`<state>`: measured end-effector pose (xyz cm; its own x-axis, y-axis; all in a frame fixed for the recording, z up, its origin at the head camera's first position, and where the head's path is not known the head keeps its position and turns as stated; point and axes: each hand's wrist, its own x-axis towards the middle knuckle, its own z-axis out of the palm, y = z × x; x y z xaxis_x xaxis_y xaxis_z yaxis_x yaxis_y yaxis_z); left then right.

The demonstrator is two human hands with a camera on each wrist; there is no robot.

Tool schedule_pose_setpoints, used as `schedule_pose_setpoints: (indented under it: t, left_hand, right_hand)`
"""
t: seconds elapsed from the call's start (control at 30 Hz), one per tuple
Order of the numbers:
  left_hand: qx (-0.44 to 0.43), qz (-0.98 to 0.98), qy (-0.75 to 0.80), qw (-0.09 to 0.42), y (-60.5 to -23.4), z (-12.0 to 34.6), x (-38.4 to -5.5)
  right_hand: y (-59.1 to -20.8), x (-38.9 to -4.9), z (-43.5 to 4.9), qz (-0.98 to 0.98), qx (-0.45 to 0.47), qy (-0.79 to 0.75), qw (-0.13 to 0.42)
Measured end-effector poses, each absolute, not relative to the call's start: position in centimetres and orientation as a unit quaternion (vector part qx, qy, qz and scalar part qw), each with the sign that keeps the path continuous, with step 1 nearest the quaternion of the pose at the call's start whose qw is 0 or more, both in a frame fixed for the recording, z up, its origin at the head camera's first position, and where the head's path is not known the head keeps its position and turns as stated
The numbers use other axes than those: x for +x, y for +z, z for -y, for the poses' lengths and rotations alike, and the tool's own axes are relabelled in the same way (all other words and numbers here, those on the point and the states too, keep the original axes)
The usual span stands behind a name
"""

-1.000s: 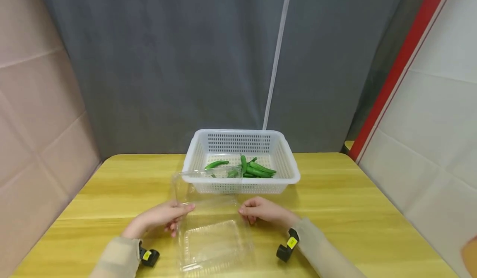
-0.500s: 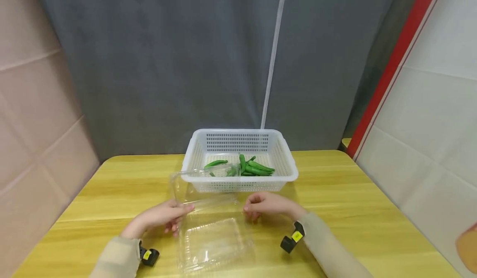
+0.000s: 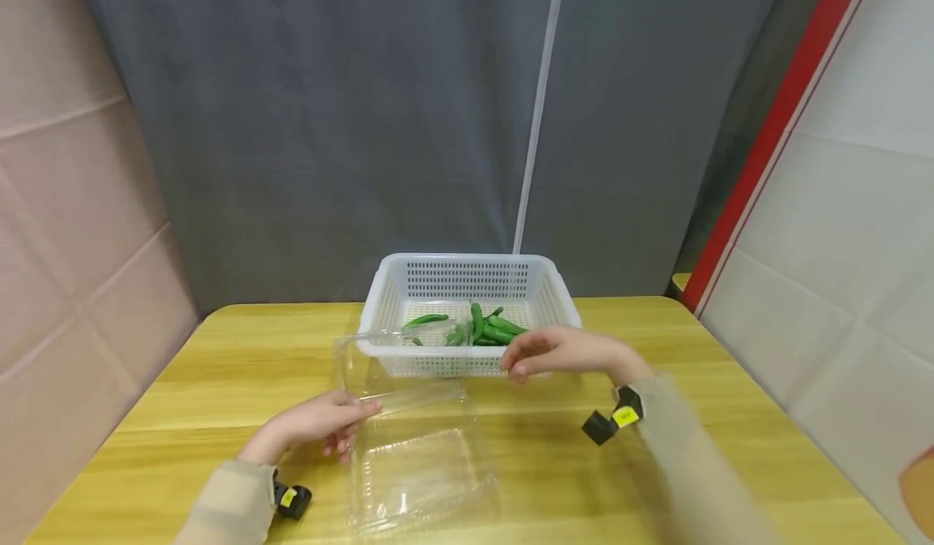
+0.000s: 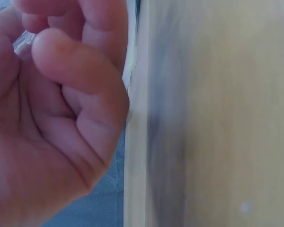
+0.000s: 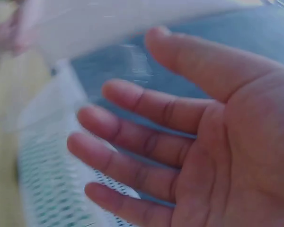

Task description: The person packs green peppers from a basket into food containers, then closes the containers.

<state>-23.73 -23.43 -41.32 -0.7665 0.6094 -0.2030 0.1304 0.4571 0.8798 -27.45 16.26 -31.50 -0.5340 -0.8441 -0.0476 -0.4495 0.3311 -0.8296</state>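
A clear plastic clamshell box [image 3: 416, 464] stands with its lid raised on the table, in front of the white basket [image 3: 470, 362]. My left hand [image 3: 321, 423] pinches the box's left edge near the hinge between thumb and fingers. In the left wrist view, a bit of clear plastic [image 4: 24, 43] shows between the curled fingers of that hand. Several green chili peppers [image 3: 503, 330] lie in the basket. My right hand [image 3: 569, 352] is in the air by the basket's front right corner, holding nothing. Its fingers are spread and relaxed in the right wrist view.
The wooden table [image 3: 219, 366] reaches back to a dark grey curtain [image 3: 350, 123]. Pale panels [image 3: 839, 269] flank it on both sides. The raised lid overlaps the basket's front left part in the head view.
My right hand has left the box's right edge and moved up and right to the basket's front rim. The left hand and the box have stayed in place.
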Motion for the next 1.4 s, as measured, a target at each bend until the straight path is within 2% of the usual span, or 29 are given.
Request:
schedule_pose_setpoints:
  t: [0.1, 0.23, 0.57, 0.8, 0.97, 1.2, 1.4]
  left_hand:
    - [0.228, -0.814, 0.47, 0.253, -41.3, 23.5, -23.7]
    - [0.224, -0.815, 0.472, 0.253, -41.3, 23.6, -23.7]
    - [0.21, -0.812, 0.48, 0.256, -41.3, 23.5, -23.6]
    - [0.211, -0.816, 0.476, 0.252, -41.4, 23.3, -23.7]
    - [0.216, -0.812, 0.479, 0.254, -41.4, 23.1, -23.7]
    - [0.222, -0.812, 0.478, 0.252, -41.2, 22.9, -23.8]
    - [0.215, -0.815, 0.476, 0.251, -41.2, 23.0, -23.8]
  right_hand:
    - [-29.1, -29.5, -16.6, -0.769, -0.392, -0.44, 0.248]
    - [-27.5, -32.9, -16.3, -0.803, -0.333, -0.442, 0.221]
    - [-28.9, -37.7, -15.5, -0.878, -0.22, -0.365, 0.218]
    - [-31.2, -39.1, -14.8, -0.915, -0.161, -0.263, 0.26]
    - [-31.8, -39.3, -14.4, -0.933, -0.135, -0.209, 0.261]
    - [-31.9, -39.7, -14.0, -0.934, -0.15, -0.138, 0.292]
    - [-31.9, -39.8, -13.4, -0.934, -0.155, -0.127, 0.295]
